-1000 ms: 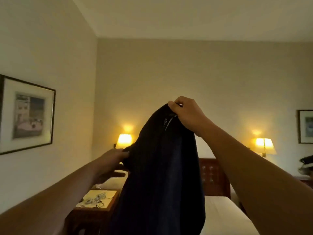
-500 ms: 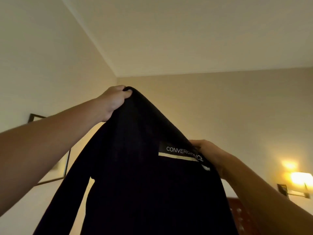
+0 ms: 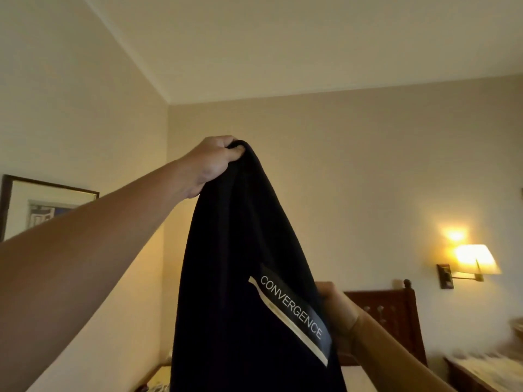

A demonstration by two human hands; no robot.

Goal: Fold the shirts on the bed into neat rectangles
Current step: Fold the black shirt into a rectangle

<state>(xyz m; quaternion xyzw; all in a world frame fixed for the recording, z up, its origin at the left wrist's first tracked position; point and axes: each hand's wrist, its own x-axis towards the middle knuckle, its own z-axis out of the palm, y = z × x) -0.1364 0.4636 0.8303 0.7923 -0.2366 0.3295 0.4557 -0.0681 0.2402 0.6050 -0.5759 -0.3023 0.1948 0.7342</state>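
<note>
A dark navy shirt [image 3: 243,250] hangs in the air in front of me, with a neck label reading CONVERGENCE [image 3: 291,306] slanting down to the right. My left hand [image 3: 212,162] is raised high and grips the shirt's top edge in curled fingers. My right hand [image 3: 336,312] is lower, at the right edge of the shirt beside the label, holding the cloth; its fingers are mostly hidden behind the fabric. The bed is almost wholly hidden behind the shirt.
A dark wooden headboard [image 3: 390,315] stands behind the shirt at the lower right. A lit wall lamp [image 3: 472,261] glows on the right wall. A framed picture [image 3: 36,205] hangs at the left. A bedside table [image 3: 481,372] shows at the bottom right.
My left hand has lifted the shirt's edge higher and moved right. My right hand has dropped lower, so the label now slants. The view has tilted down a little.
</note>
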